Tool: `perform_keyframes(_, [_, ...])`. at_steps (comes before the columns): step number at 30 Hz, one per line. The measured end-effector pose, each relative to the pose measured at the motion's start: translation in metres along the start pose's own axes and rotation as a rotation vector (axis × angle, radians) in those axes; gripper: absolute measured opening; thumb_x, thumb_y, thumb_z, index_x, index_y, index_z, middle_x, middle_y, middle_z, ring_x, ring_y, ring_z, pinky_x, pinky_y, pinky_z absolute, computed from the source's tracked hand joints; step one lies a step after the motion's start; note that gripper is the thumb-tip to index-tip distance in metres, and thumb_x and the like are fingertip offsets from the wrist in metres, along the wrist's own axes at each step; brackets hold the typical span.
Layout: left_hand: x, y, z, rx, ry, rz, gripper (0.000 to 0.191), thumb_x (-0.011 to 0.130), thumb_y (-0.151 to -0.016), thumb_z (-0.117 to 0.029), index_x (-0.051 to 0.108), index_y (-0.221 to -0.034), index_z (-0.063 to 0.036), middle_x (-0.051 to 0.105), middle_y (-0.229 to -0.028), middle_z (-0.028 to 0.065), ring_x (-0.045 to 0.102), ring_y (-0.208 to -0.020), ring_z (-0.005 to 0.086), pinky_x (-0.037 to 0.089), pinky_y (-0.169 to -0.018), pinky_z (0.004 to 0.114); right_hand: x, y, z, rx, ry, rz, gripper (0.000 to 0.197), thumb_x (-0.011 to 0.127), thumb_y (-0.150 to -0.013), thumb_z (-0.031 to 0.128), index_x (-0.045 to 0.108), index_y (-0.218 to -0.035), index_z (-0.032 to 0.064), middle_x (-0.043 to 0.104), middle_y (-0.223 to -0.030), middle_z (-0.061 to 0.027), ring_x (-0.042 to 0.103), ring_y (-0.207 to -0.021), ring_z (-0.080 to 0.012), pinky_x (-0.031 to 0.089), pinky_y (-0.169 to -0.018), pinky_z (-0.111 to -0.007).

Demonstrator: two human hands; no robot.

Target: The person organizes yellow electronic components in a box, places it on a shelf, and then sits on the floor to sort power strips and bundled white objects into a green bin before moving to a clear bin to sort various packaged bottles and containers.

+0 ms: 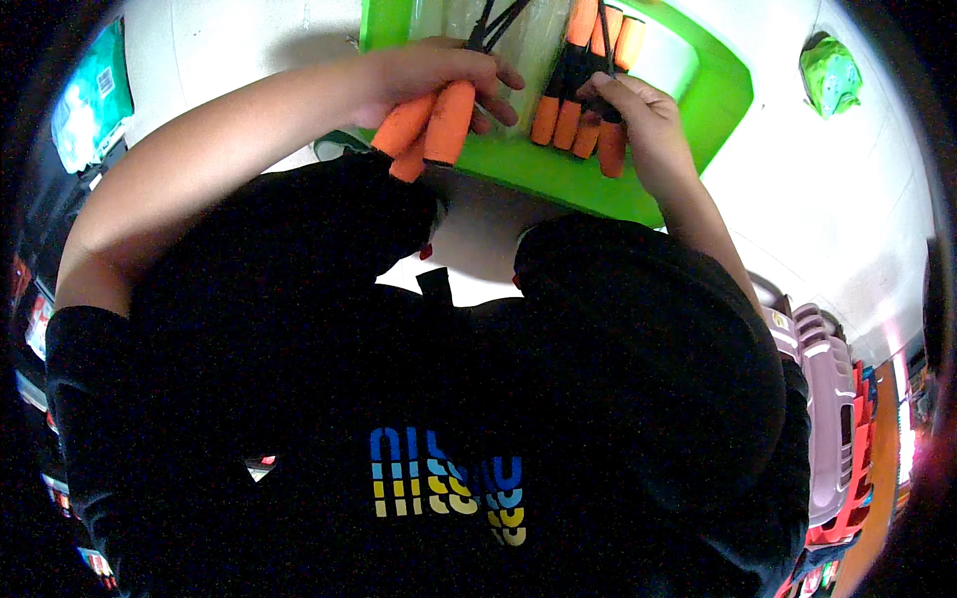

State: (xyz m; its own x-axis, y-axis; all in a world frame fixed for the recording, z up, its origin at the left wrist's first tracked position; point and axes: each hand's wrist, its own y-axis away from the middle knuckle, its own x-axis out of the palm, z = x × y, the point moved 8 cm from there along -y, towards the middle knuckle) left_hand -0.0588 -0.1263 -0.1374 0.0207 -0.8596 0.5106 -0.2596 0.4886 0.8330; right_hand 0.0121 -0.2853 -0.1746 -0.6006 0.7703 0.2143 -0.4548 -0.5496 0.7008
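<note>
My left hand (pixel 448 78) is closed around a few orange foam handles (pixel 450 123), which jut down from the palm; black cords (pixel 499 26) run up from it. Over the right part of a green plastic surface (pixel 516 168), my right hand (pixel 635 105) pinches a black cord (pixel 607 45) between thumb and fingers. Beneath and beside those fingertips lie several orange foam handles with black ends (pixel 567 123), set side by side in a row. More orange handles (pixel 607 30) lie above them. Clear plastic film (pixel 516 82) covers part of the green surface between my hands.
A bright green bag (pixel 831 75) lies on the pale floor (pixel 792 194) at right. Stacked mauve plastic chairs (pixel 828 426) stand at lower right beside red items (pixel 860 463). A teal package (pixel 93 97) is at far left. My dark-clothed knees are below the green edge.
</note>
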Motion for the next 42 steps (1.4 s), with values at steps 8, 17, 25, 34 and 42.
perform_keyframes(8, [-0.006, 0.001, 0.003, -0.008, 0.001, -0.044, 0.037, 0.050, -0.082, -0.020, 0.049, -0.115, -0.0038, 0.062, -0.094, 0.0117, 0.059, -0.070, 0.0141, 0.051, -0.065, 0.026, -0.002, 0.024, 0.030, -0.129, 0.261, 0.020, 0.019, 0.055, -0.084, 0.006, 0.062, -0.101, 0.0006, 0.062, -0.100, -0.0041, 0.055, -0.085, -0.0092, 0.044, -0.077, -0.023])
perform_keyframes(17, [-0.007, -0.002, 0.003, -0.009, -0.013, -0.035, 0.036, 0.050, -0.083, -0.021, 0.050, -0.114, -0.0031, 0.062, -0.096, 0.0123, 0.058, -0.072, 0.0140, 0.050, -0.070, 0.027, -0.001, 0.020, 0.037, -0.274, 0.079, 0.268, 0.022, 0.045, -0.086, 0.003, 0.062, -0.099, -0.0015, 0.064, -0.087, -0.0105, 0.060, -0.077, -0.0128, 0.047, -0.067, -0.023])
perform_keyframes(25, [-0.006, 0.000, 0.001, -0.003, -0.068, -0.013, 0.038, 0.050, -0.084, -0.023, 0.049, -0.115, -0.0017, 0.062, -0.097, 0.0125, 0.057, -0.072, 0.0134, 0.049, -0.070, 0.027, -0.014, 0.013, 0.022, -0.305, 0.270, 0.054, 0.016, 0.054, -0.084, 0.004, 0.064, -0.096, 0.0000, 0.065, -0.084, -0.0042, 0.058, -0.078, -0.0090, 0.046, -0.072, -0.023])
perform_keyframes(34, [-0.006, -0.002, 0.000, -0.017, -0.066, -0.027, 0.036, 0.050, -0.084, -0.021, 0.049, -0.113, -0.0015, 0.062, -0.096, 0.0126, 0.058, -0.071, 0.0131, 0.050, -0.068, 0.026, -0.015, 0.008, 0.018, -0.319, 0.210, -0.028, 0.016, 0.057, -0.085, 0.008, 0.064, -0.098, 0.0042, 0.064, -0.080, -0.0008, 0.056, -0.073, -0.0065, 0.046, -0.066, -0.021])
perform_keyframes(42, [-0.009, -0.003, 0.003, -0.024, -0.050, -0.044, 0.035, 0.051, -0.082, -0.019, 0.051, -0.112, -0.0018, 0.063, -0.095, 0.0119, 0.058, -0.071, 0.0132, 0.050, -0.067, 0.026, -0.008, -0.010, -0.009, -0.159, 0.241, -0.051, 0.015, 0.058, -0.084, 0.010, 0.063, -0.096, 0.0053, 0.061, -0.072, -0.0019, 0.055, -0.058, -0.0087, 0.047, -0.053, -0.026])
